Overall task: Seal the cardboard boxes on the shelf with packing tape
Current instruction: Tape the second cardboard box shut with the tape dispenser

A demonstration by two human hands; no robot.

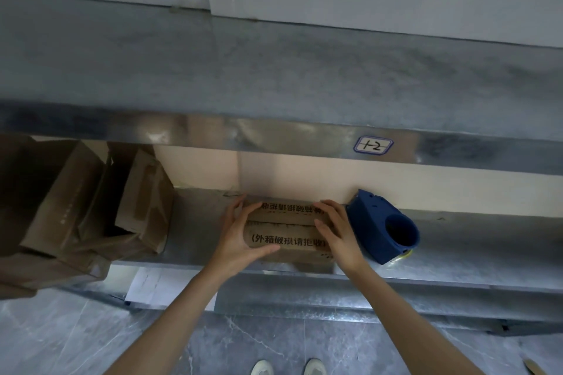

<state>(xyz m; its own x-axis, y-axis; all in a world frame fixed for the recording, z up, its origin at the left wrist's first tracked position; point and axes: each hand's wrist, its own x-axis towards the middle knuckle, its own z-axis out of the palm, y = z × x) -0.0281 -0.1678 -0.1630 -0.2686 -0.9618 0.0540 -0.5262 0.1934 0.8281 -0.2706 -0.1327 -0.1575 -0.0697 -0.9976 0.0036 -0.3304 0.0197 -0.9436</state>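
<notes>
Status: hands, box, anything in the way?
Left hand and right hand hold cardboard box by its ends. Flaps down. Tape dispenser close beside right hand.

Matt cardboard box [286,237] on metal shelf [472,237]
Shelf looked mottled, faintly shiny — tape dispenser [371,222] was smooth blue plastic

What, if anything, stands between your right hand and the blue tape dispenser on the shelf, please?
Nothing visible does. The right hand holds the right end of the cardboard box, and the blue tape dispenser lies on the shelf just to that hand's right. The left hand holds the box's other end.
</notes>
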